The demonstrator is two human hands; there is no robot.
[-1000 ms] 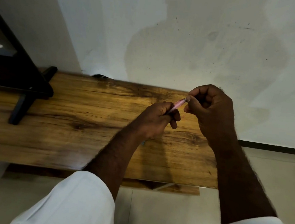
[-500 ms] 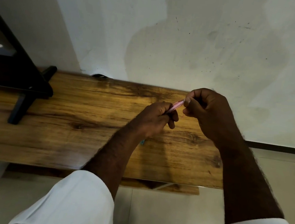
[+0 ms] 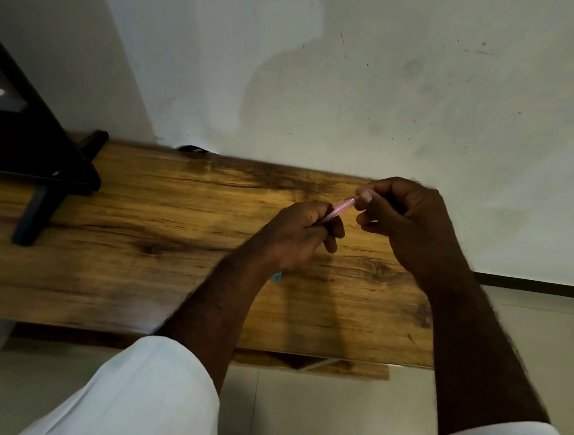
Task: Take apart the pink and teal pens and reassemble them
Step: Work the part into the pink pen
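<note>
Above the right part of the wooden table (image 3: 173, 242) both hands hold the pink pen (image 3: 339, 207). My left hand (image 3: 298, 235) is closed around its lower end, so only a short pink stretch shows. My right hand (image 3: 405, 219) pinches the upper tip between thumb and fingers. A small teal piece (image 3: 276, 277), likely the teal pen, peeks out from under my left wrist on the table; the rest of it is hidden.
A black stand with a slanted leg (image 3: 41, 177) occupies the table's left end. The white wall (image 3: 357, 85) runs right behind the table. The table's right edge lies just beyond my right hand, with pale floor tiles (image 3: 297, 417) below.
My right hand has shifted slightly down and left along the pink pen's tip. The left hand keeps its hold in nearly the same place.
</note>
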